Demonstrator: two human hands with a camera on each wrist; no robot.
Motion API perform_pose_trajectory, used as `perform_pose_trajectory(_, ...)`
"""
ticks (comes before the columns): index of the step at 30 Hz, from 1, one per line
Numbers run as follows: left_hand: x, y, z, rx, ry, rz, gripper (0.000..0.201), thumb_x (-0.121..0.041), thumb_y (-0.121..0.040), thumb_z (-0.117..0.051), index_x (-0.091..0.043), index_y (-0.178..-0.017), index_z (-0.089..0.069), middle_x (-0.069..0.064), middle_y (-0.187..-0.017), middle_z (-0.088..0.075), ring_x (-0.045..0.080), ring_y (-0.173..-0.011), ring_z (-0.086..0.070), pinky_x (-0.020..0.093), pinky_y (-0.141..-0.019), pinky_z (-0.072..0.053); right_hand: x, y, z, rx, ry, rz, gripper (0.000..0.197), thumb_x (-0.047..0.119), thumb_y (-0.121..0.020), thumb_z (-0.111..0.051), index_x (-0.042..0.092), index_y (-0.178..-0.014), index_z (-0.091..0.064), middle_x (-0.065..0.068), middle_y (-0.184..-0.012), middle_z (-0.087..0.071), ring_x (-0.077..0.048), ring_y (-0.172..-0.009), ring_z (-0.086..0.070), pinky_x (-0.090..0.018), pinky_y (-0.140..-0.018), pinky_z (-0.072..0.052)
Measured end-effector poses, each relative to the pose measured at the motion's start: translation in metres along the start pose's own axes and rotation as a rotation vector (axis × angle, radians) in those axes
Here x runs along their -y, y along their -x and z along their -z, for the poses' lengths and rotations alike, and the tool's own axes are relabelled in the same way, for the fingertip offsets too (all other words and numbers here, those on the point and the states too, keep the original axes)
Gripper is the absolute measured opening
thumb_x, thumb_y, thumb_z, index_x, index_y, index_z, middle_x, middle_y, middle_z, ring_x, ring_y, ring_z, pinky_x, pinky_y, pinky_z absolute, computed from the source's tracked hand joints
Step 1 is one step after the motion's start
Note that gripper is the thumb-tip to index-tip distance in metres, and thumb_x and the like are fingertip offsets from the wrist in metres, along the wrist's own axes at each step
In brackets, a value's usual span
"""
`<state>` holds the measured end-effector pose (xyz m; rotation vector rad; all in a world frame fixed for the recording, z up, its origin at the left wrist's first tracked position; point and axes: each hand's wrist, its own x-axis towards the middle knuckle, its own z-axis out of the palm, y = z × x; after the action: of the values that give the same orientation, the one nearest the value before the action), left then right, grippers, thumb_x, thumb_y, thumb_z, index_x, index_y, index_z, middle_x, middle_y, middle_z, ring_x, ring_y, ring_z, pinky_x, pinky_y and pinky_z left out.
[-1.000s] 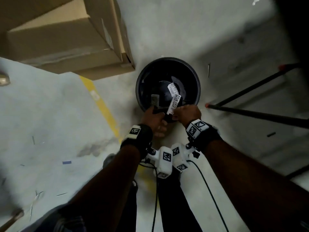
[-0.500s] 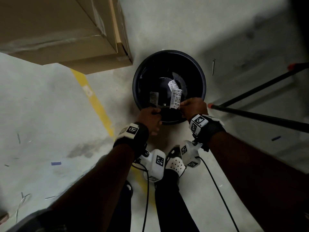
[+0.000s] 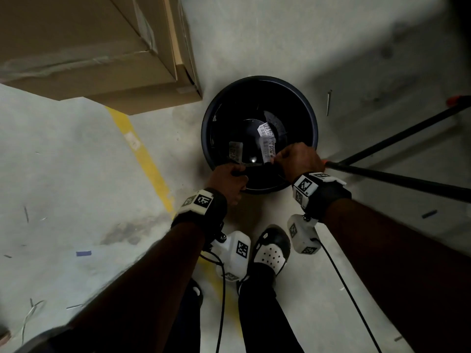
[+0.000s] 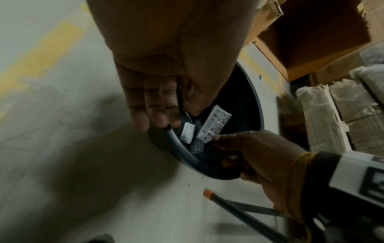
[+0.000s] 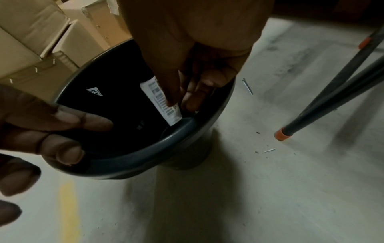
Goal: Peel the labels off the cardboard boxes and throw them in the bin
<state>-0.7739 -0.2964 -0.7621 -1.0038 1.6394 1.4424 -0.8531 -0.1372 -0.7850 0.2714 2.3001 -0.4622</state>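
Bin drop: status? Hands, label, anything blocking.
Left hand grips round dark bin's rim. Right hand pinches white barcode label over the opening, not released. Two labels already inside. Nothing blocking.

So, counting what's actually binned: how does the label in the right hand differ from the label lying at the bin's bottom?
The held label is pinched by the right hand at the bin rim; the bottom label lies loose, untouched. The held one stands steeply; the other lies flat. Both are white barcode strips.

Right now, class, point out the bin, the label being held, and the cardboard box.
bin [image 3: 314, 115], head view, right rim.
label [image 4: 214, 125], left wrist view, printed middle.
cardboard box [image 3: 76, 29], head view, top face.
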Motion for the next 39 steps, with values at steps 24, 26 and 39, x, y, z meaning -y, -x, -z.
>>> perform_pose_trajectory(24,0.007,-0.006,0.0,-0.051,-0.134,-0.122,0.035,-0.006,-0.091,-0.065,-0.009,-0.126,-0.061,0.008,-0.086,-0.064,0.01,-0.058,-0.055,0.016,-0.048,-0.046,0.005,-0.012,0.0,-0.003,0.071,0.002,0.036,0.061,-0.08,-0.072,0.026,-0.082,-0.069,-0.001,-0.09,-0.07,-0.023,-0.086,-0.067,-0.041,-0.084,-0.055)
perform_pose_trajectory(26,0.007,-0.006,0.0,-0.056,-0.133,-0.125,0.036,-0.006,-0.091,-0.065,-0.01,-0.127,-0.062,0.011,-0.088,-0.065,0.012,-0.059,-0.055,0.017,-0.049,-0.046,0.004,-0.012,0.001,-0.003,0.044,-0.002,0.032,0.058,-0.081,-0.073,0.026,-0.081,-0.069,-0.002,-0.092,-0.071,-0.024,-0.088,-0.068,-0.044,-0.085,-0.055)
perform_pose_trajectory(39,-0.007,0.016,0.0,-0.083,-0.181,-0.131,0.026,-0.01,-0.093,-0.063,-0.013,-0.119,-0.066,0.014,-0.106,-0.07,0.034,-0.094,-0.067,0.029,-0.077,-0.047,0.013,0.033,0.002,0.023,-0.032,0.057,0.011,0.039,-0.095,-0.062,0.032,-0.092,-0.071,-0.001,-0.105,-0.071,-0.024,-0.1,-0.066,-0.038,-0.087,-0.054)
